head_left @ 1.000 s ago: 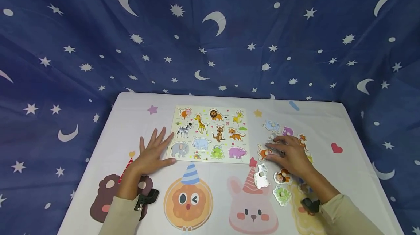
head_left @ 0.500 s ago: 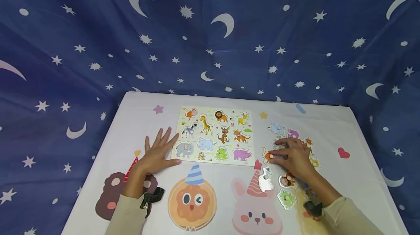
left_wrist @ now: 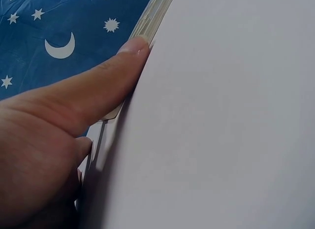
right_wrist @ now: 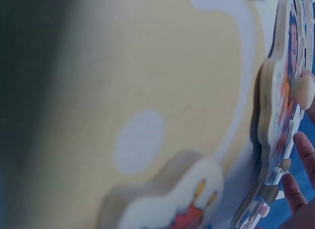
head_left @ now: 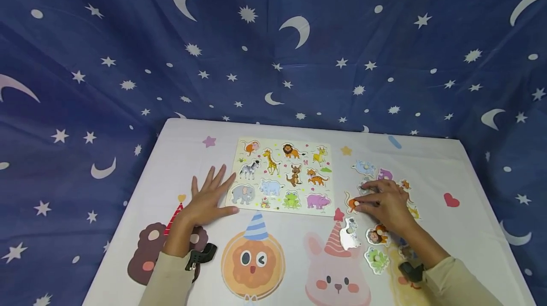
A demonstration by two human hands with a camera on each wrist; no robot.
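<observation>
A cream puzzle board (head_left: pixel 331 177) printed with animals lies flat at the middle of the table. My left hand (head_left: pixel 209 204) spreads its fingers at the board's left edge, and in the left wrist view its thumb (left_wrist: pixel 103 83) touches that edge. Over the loose pieces, my right hand (head_left: pixel 388 205) pinches the orange monkey piece (head_left: pixel 351 203) by its knob between thumb and forefinger. The other right fingers reach over a grey piece (head_left: pixel 364 186), partly hidden beneath them. The right wrist view catches only some fingers (right_wrist: pixel 293 192) at its edge, beyond a thick knobbed piece (right_wrist: pixel 275 96).
Around the right hand lie a light blue piece (head_left: pixel 364 167), a purple piece (head_left: pixel 385 174), a white piece (head_left: pixel 350 234), a lion piece (head_left: pixel 378 235) and a green frog piece (head_left: pixel 377 260). A starry blue cloth (head_left: pixel 273 59) hangs behind the white table (head_left: pixel 192 149).
My right thumb and forefinger have come together on the monkey piece from a wider spread. The left hand stays at the board; the whole head view has shifted slightly.
</observation>
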